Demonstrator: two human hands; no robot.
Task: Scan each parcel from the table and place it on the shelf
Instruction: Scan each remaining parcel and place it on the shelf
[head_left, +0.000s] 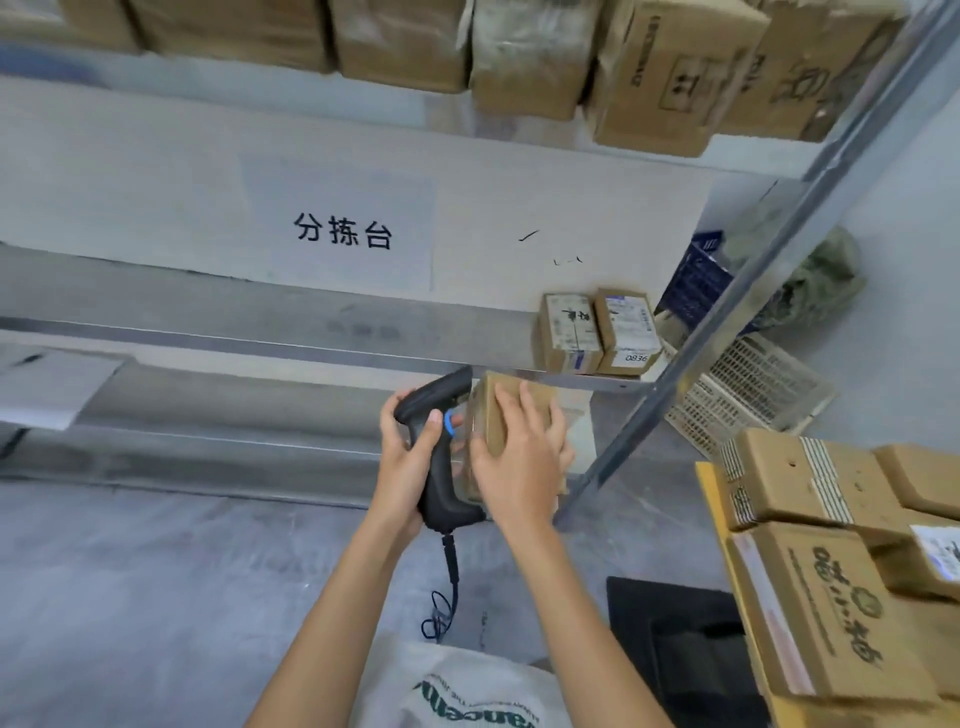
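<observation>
While scanner (441, 447) aims, parcel (491, 415) under right-hand fingers (511, 410)

The right hand (519, 457) is covering most of the parcel (493, 410), and its label is not showing. The left hand (408, 457) is hiding part of the scanner (441, 467) grip. The top edge is cutting off the upper boxes (519, 52), the right edge the counter (709, 483) boxes (810, 597). The print on the shelf boxes (597, 332) is blurring beyond reading.

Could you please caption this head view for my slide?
Left hand grips barcode scanner beside cardboard parcel held by right hand.
</observation>
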